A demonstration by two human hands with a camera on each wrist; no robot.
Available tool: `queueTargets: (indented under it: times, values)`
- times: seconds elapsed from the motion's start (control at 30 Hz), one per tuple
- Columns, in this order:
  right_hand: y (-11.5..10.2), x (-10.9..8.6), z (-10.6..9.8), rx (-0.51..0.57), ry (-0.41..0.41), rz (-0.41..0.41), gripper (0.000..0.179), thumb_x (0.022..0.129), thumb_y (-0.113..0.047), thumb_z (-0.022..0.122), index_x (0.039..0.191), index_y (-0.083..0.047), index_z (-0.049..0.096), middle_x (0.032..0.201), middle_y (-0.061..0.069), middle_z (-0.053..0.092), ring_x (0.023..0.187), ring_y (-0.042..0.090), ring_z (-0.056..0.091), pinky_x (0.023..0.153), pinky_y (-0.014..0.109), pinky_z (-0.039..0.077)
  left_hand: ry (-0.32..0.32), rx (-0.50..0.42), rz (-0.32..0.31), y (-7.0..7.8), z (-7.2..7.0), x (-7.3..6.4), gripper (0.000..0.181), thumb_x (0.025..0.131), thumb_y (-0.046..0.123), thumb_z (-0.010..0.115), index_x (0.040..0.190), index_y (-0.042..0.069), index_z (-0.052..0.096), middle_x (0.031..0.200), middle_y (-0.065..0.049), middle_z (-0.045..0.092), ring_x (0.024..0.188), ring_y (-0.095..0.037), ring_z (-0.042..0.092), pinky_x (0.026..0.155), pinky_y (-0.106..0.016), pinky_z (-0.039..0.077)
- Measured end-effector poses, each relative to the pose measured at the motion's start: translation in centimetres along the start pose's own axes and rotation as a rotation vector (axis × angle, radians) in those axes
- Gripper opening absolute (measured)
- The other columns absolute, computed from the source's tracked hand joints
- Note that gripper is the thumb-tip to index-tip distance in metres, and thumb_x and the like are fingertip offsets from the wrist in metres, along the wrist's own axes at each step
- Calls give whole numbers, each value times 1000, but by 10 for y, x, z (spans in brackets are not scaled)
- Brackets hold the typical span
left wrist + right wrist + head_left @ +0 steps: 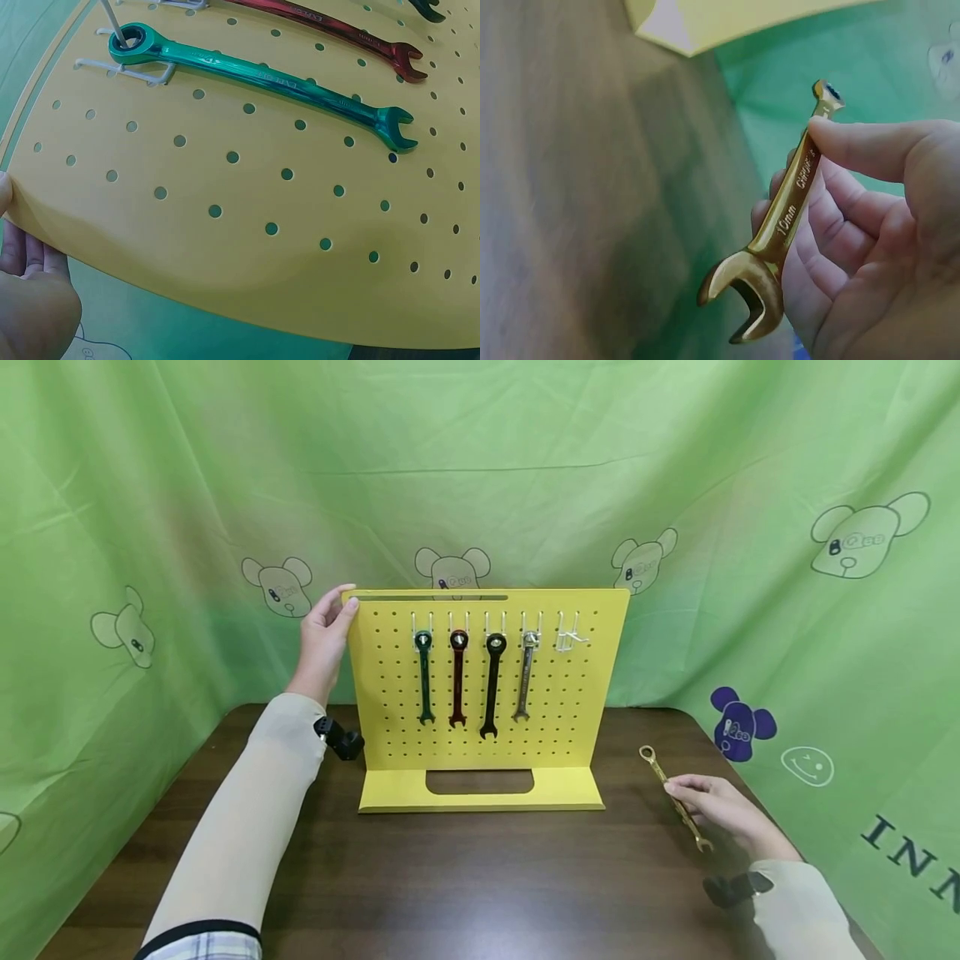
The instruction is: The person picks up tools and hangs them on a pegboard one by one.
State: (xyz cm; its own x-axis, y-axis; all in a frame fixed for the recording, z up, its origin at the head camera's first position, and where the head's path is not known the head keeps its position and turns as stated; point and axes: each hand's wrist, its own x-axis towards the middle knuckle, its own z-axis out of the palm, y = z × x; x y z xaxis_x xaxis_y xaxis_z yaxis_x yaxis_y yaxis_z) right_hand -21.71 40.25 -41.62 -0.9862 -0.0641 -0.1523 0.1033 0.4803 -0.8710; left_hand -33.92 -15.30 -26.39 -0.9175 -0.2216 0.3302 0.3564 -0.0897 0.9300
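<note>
A gold combination wrench, marked 10mm, is pinched in my right hand above the right part of the table. Its open end points toward me and its ring end away. My left hand grips the upper left corner of the yellow pegboard, thumb in front and fingers behind. From hooks on the board hang a green wrench, a red wrench, a black wrench and a silver wrench. At the right end of that row, a white hook holds nothing.
The pegboard stands upright on its yellow base on a dark brown table. A green curtain with bear drawings hangs behind and along both sides. Wrist cameras are strapped to both arms.
</note>
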Motion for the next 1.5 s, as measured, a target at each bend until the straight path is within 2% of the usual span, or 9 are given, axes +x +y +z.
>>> queueTargets:
  times: [0.23,0.33,0.47,0.6,0.93,1.23,1.4,1.5]
  values:
    - [-35,5,8,-43,33,-103,45,103,-23,59,127,14,53,95,-2,65,83,9,64,72,28,57,-1,-8,2,-1,0,0,34,100,23,63,134,16,63,111,-3,59,97,-14,57,89,-25,52]
    - [-51,6,10,-21,50,-146,40,103,-23,60,125,11,55,95,-4,64,82,8,63,72,27,57,1,-2,1,-1,-1,-1,33,100,24,63,133,17,64,111,-2,58,97,-13,57,89,-25,52]
    - [-73,5,11,8,70,-192,31,103,-24,60,121,0,60,93,-7,62,80,8,62,70,26,56,1,-1,9,-1,-1,-1,33,101,23,63,133,17,64,110,-2,58,98,-14,57,88,-25,52]
    - [-92,4,12,-8,91,-229,25,103,-29,60,116,-8,63,91,-8,62,79,9,59,70,26,54,3,-12,14,-1,0,-2,31,101,22,62,131,18,65,109,-2,59,97,-13,57,86,-23,52]
    - [-134,10,17,-28,97,-267,47,103,-36,58,131,1,54,95,-10,63,88,6,59,77,24,54,3,-13,8,0,0,-2,32,101,22,62,132,16,64,112,-3,59,98,-14,58,88,-24,52]
    - [-158,18,27,61,78,-316,29,103,-34,59,120,-12,60,97,-11,62,87,6,56,76,22,52,2,-17,8,0,0,-2,32,101,22,62,132,16,64,111,-3,59,98,-14,58,86,-23,53]
    - [-163,26,33,105,68,-319,39,103,-31,59,127,-1,56,102,-12,61,90,5,54,77,20,51,6,-17,12,1,0,-2,31,100,21,63,131,17,65,110,-3,60,96,-14,58,86,-23,53]
    - [-163,31,37,116,69,-323,40,103,-30,59,127,1,55,101,-11,61,90,5,54,77,21,51,8,-19,11,1,0,-2,31,100,21,63,131,17,65,110,-2,60,96,-13,58,87,-23,53]
